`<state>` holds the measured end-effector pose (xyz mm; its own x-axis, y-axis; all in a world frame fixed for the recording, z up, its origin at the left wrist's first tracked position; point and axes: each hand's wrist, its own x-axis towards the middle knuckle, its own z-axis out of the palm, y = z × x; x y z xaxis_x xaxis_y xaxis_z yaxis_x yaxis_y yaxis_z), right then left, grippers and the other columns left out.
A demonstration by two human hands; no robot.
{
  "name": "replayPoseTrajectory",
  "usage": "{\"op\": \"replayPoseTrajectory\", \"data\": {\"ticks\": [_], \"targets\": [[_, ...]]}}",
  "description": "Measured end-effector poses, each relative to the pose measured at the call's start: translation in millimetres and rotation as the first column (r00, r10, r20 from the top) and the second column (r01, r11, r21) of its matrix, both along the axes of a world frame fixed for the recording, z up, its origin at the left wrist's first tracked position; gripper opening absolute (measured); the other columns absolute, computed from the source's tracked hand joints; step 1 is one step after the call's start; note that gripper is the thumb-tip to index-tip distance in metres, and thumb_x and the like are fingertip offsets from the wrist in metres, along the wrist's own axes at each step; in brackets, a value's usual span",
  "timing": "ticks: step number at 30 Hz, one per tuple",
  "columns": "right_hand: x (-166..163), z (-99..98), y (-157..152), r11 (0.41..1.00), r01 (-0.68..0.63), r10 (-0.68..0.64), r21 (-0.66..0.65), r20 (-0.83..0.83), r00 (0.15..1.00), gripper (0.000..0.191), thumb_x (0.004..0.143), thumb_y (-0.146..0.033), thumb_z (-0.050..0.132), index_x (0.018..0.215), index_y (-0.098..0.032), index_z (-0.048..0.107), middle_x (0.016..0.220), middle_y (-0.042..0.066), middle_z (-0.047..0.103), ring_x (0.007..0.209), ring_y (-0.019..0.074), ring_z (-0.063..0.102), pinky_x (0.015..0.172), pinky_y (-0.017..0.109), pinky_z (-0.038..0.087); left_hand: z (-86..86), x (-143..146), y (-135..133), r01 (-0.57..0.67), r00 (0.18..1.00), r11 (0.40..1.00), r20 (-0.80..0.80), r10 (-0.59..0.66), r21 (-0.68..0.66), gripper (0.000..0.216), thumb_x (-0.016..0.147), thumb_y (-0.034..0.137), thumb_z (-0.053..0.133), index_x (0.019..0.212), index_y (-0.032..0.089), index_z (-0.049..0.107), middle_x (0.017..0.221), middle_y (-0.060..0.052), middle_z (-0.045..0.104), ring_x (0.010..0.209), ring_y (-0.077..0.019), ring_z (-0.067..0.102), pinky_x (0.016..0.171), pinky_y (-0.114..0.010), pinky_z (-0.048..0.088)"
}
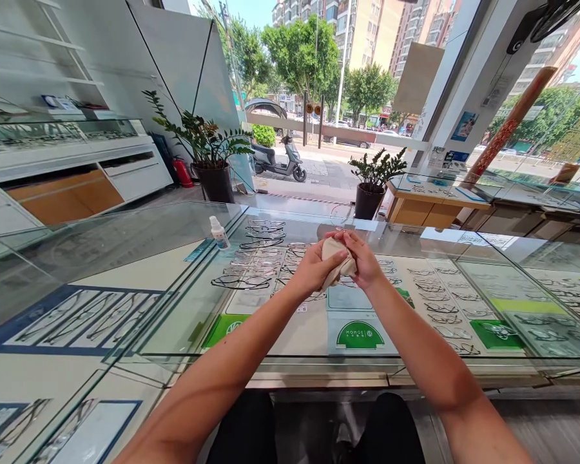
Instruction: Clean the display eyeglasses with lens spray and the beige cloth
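Note:
Above the glass counter, my left hand (313, 265) and my right hand (366, 259) come together around a crumpled beige cloth (334, 254). Both hands are closed on it, with the left thumb lying across its front. Whatever may be wrapped inside the folds is hidden. A small white spray bottle (219, 234) stands upright on the counter, left of the hands. Rows of eyeglasses (241, 281) lie around and below the hands, and I cannot tell for each pair whether it rests on the glass or under it.
The glass display counter (290, 364) spans the front, with a green and white card (360, 335) inside. More eyeglasses (439, 306) lie to the right. Potted plants (215, 180) flank the doorway beyond, and a scooter (283, 158) is parked outside. A fire extinguisher (182, 173) stands back left.

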<state>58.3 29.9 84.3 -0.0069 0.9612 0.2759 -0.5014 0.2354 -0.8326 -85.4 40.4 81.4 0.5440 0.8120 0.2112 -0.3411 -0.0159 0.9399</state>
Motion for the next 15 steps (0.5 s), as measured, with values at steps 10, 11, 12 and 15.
{"op": "replayPoseTrajectory", "data": {"ticks": [10,11,12,15], "targets": [[4,-1.0,0,1.000,-0.007,0.007,-0.003,0.093,0.996,0.030,0.080,-0.055,0.093,0.093,-0.027,0.089,0.122,0.004,0.087,0.109,0.0223,0.077,0.097,0.032,0.061,-3.0,-1,13,-0.094,0.996,0.993,-0.003,0.094,0.067,0.064,0.080,0.076,0.084,0.090,0.015,0.066,0.071,0.001,0.063,0.062,-0.0113,0.052,0.059,-0.024,0.040],[4,-0.8,1,1.000,0.000,0.000,-0.001,0.106,0.994,0.031,0.079,-0.055,0.093,0.092,-0.026,0.089,0.120,0.005,0.087,0.109,0.0227,0.077,0.097,0.032,0.061,-3.2,-4,16,-0.054,0.998,0.996,-0.020,0.055,0.065,0.065,0.080,0.075,0.085,0.088,0.014,0.067,0.072,0.000,0.064,0.064,-0.0117,0.053,0.060,-0.024,0.041],[5,-0.5,1,1.000,0.004,-0.004,0.003,0.119,0.993,0.032,0.079,-0.055,0.093,0.090,-0.026,0.089,0.118,0.006,0.087,0.109,0.0232,0.077,0.096,0.032,0.061,-3.5,-6,19,-0.005,0.999,0.998,-0.038,0.008,0.063,0.065,0.079,0.075,0.086,0.087,0.013,0.068,0.074,-0.002,0.066,0.066,-0.0121,0.054,0.062,-0.024,0.041],[6,0.0,3,1.000,0.003,-0.004,0.005,0.126,0.992,0.032,0.077,-0.054,0.093,0.085,-0.023,0.088,0.110,0.008,0.088,0.106,0.0237,0.077,0.095,0.033,0.061,-4.8,-13,28,0.119,0.991,0.992,-0.068,-0.115,0.052,0.066,0.078,0.073,0.088,0.084,0.010,0.071,0.078,-0.005,0.068,0.068,-0.0134,0.057,0.063,-0.025,0.044]]}}
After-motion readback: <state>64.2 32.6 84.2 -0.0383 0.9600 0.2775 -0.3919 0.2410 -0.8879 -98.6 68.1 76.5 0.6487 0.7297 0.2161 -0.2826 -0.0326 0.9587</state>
